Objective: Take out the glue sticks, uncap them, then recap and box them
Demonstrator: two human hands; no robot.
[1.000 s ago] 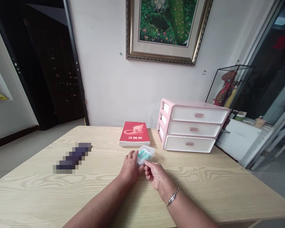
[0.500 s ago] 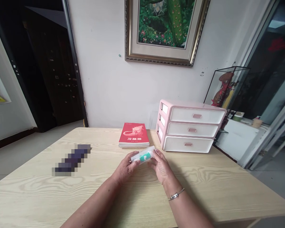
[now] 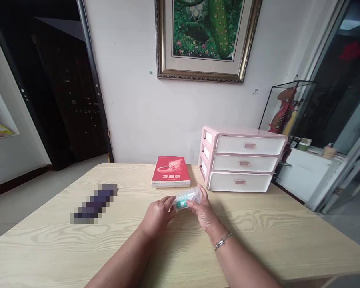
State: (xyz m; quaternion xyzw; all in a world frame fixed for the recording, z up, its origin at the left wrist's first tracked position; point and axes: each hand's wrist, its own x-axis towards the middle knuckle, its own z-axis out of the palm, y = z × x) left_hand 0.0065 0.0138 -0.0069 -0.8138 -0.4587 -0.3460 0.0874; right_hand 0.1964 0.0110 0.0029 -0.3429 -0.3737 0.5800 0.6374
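Between my hands, a little above the table, is a small clear plastic case with a teal patch on or inside it; what it contains is hard to make out. My left hand is closed on the left end, fingertips at its edge. At the right end, my right hand grips it, thumb on the near face and fingers behind. The case is slightly tilted, its right end higher.
Behind the case lies a stack of red-covered books on the wooden table. A pink and white drawer unit stands at the back right, all drawers closed. A pixelated dark item lies on the left.
My left hand has turned more knuckles-up at the case's left end. My right thumb has moved onto the near face, and the case has shifted slightly right.
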